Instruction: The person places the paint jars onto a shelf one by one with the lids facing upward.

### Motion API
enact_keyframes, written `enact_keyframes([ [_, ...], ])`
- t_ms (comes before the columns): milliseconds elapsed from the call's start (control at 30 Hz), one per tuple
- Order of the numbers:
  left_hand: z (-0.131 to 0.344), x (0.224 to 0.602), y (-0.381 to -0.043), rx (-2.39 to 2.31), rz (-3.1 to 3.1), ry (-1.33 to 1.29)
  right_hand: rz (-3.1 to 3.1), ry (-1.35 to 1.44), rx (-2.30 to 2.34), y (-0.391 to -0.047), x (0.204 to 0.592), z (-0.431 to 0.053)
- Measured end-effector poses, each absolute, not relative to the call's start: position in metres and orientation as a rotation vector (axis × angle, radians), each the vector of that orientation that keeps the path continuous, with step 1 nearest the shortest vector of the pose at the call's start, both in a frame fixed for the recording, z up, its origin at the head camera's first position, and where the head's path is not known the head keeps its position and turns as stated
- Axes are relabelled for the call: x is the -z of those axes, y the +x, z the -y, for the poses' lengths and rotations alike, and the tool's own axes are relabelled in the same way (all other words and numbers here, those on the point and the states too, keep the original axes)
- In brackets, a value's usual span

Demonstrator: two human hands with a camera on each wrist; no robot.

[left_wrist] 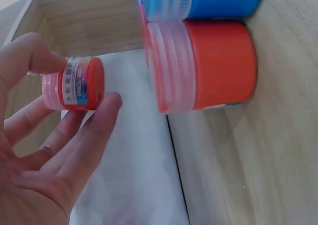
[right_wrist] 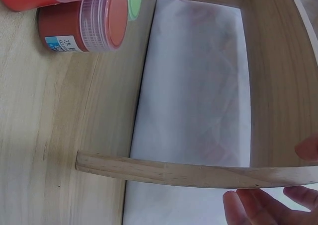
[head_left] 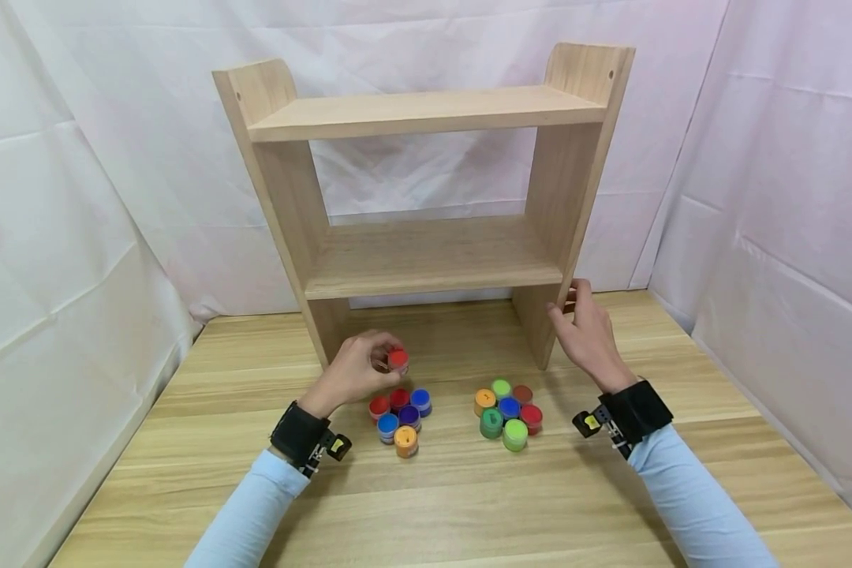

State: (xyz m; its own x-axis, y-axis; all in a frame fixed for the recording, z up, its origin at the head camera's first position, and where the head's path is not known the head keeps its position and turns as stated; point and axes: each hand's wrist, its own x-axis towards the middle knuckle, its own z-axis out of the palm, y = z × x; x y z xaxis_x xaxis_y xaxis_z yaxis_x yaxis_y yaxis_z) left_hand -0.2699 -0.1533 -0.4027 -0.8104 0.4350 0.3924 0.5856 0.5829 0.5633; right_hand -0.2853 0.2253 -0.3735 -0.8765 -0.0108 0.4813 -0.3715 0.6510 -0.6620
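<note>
Between thumb and fingers, my left hand (head_left: 357, 368) pinches a small red paint jar (head_left: 398, 360), raised above the table in front of the shelf's lower left side. The left wrist view shows that jar (left_wrist: 79, 83) with a clear lid and a printed label. Just below the hand stands a cluster of red, blue, purple and orange jars (head_left: 406, 442). My right hand (head_left: 588, 335) is at the right side panel of the wooden shelf (head_left: 433, 256), thumb on one face and fingers on the other. Another cluster, with green, orange, blue, red and brown jars (head_left: 515, 435), stands to its left.
The shelf has an upper board (head_left: 426, 109) and a middle board, with the wooden table (head_left: 468, 505) under it. White cloth (head_left: 426, 181) hangs behind and along both sides.
</note>
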Motion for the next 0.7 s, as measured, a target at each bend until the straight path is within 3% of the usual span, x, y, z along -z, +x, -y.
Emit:
enact_keyframes([
  [700, 0.1515, 0.4017, -0.2682, 1.131, 2.557, -0.948, 2.451, 0.292, -1.104, -0.2842, 0.3741, -0.225],
])
